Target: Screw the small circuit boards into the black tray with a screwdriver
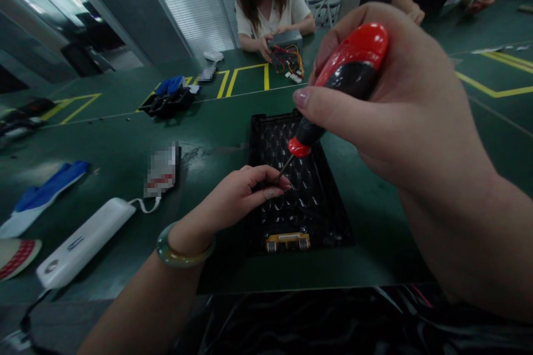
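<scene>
A: Starting nearest, what is hard to make out?

B: The dark tangle along the near edge is too dim to name. The right hand point(400, 105), close to the lens, fills much of the right side and covers the table behind it. It is clenched around the red and black screwdriver point(345, 75), whose thin shaft slants down to the left.

A: And its tip?

B: Hidden behind the fingertips of the left hand point(237, 197), which pinch around the end of the shaft; whether a screw sits there cannot be told. That hand wears a pale bangle point(183, 252) at the wrist.

A: Where does the tool meet its work?

B: Over the black tray point(300, 177), which lies flat on the green table point(125, 138) near the middle. It has a honeycomb floor and a small gold connector point(288, 241) at its near end.

A: Farther out?

B: Near left lies a white power bank point(83, 241), cut off beyond it by blue-and-white items. Far left, a black bin point(169, 102) holds blue things I cannot identify. At the far side, another person's hands rest on a grey box point(285, 39) with coloured wires point(289, 61) spilling out.
</scene>
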`<state>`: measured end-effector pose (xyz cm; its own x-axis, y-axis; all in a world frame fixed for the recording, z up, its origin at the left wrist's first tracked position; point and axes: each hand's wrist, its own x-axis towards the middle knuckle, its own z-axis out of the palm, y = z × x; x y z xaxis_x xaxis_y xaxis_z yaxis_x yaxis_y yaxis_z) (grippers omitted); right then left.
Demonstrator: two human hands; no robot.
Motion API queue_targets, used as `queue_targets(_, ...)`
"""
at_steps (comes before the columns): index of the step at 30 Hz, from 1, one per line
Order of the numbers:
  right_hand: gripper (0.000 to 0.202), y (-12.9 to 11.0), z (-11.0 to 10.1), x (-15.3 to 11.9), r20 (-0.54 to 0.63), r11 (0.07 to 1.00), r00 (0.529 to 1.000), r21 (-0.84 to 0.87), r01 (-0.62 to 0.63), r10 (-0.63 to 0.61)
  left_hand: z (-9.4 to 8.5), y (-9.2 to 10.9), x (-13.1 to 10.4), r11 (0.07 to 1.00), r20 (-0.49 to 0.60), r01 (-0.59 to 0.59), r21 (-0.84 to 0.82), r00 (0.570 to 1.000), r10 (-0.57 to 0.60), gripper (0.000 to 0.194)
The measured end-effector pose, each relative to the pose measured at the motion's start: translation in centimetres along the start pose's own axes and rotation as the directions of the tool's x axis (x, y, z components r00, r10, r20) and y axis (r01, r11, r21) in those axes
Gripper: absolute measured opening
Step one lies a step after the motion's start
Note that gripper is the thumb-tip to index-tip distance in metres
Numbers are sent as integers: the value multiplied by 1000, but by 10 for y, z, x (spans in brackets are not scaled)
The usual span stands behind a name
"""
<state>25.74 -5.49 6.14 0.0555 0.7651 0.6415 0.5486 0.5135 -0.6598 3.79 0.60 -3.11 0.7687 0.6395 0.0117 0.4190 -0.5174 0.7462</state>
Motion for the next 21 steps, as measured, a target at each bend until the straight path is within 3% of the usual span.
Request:
queue_targets(5, 18, 1, -4, 2, 30, 993, 999, -112, 29, -26, 2, -9, 3, 994, -55, 72, -88, 996, -76, 28)
queue_targets(10, 20, 9, -1, 2, 278, 959, 959, -281, 30, 52, 0, -16, 6, 991, -182, 131, -1, 975, -130, 22)
queue_targets(13, 24, 13, 2, 1, 347, 947, 936, -317, 53, 64, -2, -14, 6, 989, -154, 146, 6, 978, -143, 21)
queue_targets(21, 27, 14, 3, 0, 390, 933, 917, -354, 64, 86, 0, -12, 4, 994, -69, 107, -31, 992, -109, 20)
